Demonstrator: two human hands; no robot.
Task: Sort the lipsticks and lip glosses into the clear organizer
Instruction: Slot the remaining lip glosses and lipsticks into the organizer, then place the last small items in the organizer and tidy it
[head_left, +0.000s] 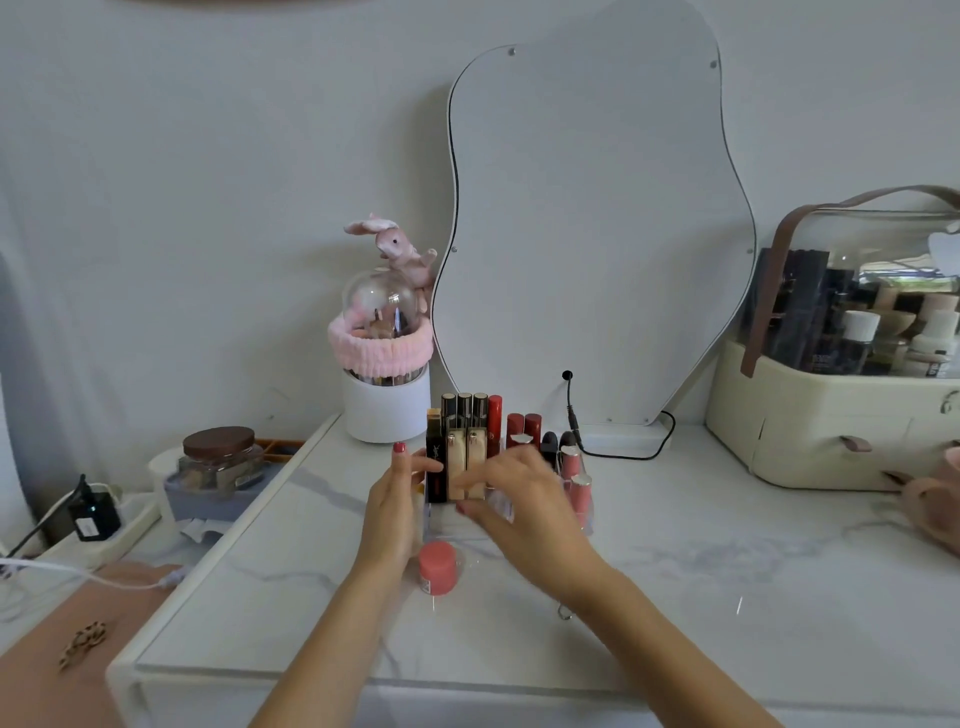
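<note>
The left hand (397, 493) presses flat, fingers straight and open, against the left wall of the clear organizer (498, 512). The right hand (511, 493) is blurred over its front; whether its grip holds anything cannot be told. Black, gold and red lipsticks (457, 447) stand upright in the organizer, pink lip glosses (576, 478) at its right. A pink-capped tube (438, 567) stands on the white marbled tabletop (701, 571), nearer than the organizer. Far behind, a wavy mirror (592, 208) leans on the grey wall, a brush holder (385, 384) to its left, a cream cosmetics case (831, 410) at right.
</note>
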